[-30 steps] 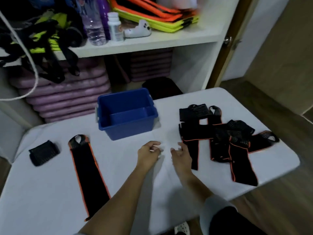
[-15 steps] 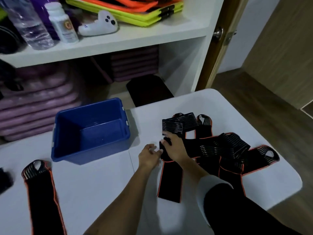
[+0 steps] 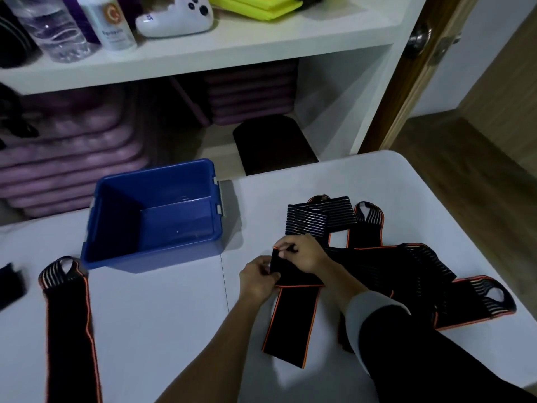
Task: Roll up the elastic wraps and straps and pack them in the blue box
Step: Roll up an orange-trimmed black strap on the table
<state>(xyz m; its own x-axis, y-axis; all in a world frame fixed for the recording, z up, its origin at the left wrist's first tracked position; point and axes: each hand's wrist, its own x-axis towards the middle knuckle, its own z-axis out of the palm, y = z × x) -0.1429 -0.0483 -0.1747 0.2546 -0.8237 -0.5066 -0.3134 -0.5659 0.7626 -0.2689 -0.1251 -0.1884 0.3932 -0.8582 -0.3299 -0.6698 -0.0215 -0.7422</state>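
Note:
A black wrap with orange edges (image 3: 293,321) lies on the white table (image 3: 162,330), its far end folded over. My left hand (image 3: 257,279) pinches the left side of that folded end, and my right hand (image 3: 302,253) pinches its top edge. Several more black and orange wraps (image 3: 406,263) lie in a heap to the right. The blue box (image 3: 151,216) stands open to the left, nothing visible inside. Another long wrap (image 3: 68,324) lies flat at the left, and a small black roll (image 3: 10,282) sits at the left edge.
Behind the table is a white shelf unit (image 3: 203,50) with bottles, a white controller (image 3: 177,17) and purple mats below. A dark stool (image 3: 273,144) stands between shelf and table. A wooden door (image 3: 421,68) is at the right. The table's right edge is close to the heap.
Both hands moved right from the bare table onto the nearest wrap and took hold of its far end, which is now folded over. The view swung right and closer.

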